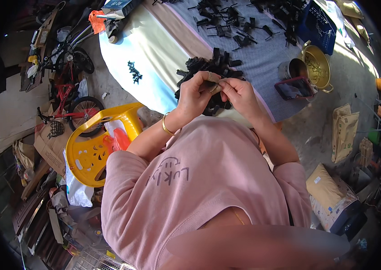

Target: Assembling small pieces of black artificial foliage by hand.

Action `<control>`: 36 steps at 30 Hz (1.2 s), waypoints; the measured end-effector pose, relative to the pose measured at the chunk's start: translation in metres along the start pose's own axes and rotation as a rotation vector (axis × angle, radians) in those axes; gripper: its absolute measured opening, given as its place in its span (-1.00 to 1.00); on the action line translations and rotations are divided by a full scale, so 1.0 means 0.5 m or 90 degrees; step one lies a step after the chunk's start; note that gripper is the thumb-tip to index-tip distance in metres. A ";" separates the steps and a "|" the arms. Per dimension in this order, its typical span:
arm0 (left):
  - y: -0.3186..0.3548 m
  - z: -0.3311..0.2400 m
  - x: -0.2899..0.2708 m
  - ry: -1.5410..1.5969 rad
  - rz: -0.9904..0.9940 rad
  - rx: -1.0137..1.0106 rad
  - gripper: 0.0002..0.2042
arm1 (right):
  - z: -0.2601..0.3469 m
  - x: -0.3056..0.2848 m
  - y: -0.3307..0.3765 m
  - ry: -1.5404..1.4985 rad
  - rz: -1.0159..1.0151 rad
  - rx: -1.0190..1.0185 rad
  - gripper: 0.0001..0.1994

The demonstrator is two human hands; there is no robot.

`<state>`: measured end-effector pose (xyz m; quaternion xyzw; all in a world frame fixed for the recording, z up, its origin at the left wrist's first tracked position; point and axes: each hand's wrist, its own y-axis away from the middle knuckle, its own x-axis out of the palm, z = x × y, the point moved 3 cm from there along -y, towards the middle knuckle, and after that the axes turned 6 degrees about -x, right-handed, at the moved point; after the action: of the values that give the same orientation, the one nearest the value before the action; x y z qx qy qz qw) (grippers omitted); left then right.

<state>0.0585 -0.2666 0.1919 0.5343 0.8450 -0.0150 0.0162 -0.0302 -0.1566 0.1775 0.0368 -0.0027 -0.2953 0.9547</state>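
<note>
My left hand (192, 96) and my right hand (243, 96) meet over the near side of the table, fingertips pinched together. Beige wraps cover some left fingers, and a gold bangle circles that wrist. Whatever sits between the fingertips is too small and hidden to make out. Just beyond and below the hands lies a heap of black plastic parts (198, 65). Many more loose black parts (241, 40), some with thin stems, spread over the far checked cloth. A small cluster of black pieces (134, 72) rests to the left on the pale cloth (154, 42).
On the table's right are a phone (295, 88), a metal cup (285, 69), a gold two-handled pot (326, 67) and a blue basket (323, 27). A yellow plastic chair (92, 157) stands at my left, with a red bicycle (66, 93) beyond. Paper sacks (344, 135) stand right.
</note>
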 end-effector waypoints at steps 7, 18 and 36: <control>-0.049 0.046 -0.021 -0.329 -0.026 -0.064 -0.66 | -0.137 -0.125 -0.135 0.264 -0.106 -0.031 -0.71; -0.032 0.049 -0.009 -0.485 0.062 0.026 -0.57 | -0.237 -0.223 -0.261 0.842 -0.029 0.012 -0.72; -0.069 0.046 -0.034 0.405 0.136 -0.307 -0.55 | -0.026 -0.083 -0.032 -0.159 0.057 -0.014 -0.78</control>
<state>0.0349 -0.2977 0.1700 0.5778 0.7270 0.3512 -0.1192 -0.0734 -0.1455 0.1639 -0.0110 -0.1203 -0.2547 0.9595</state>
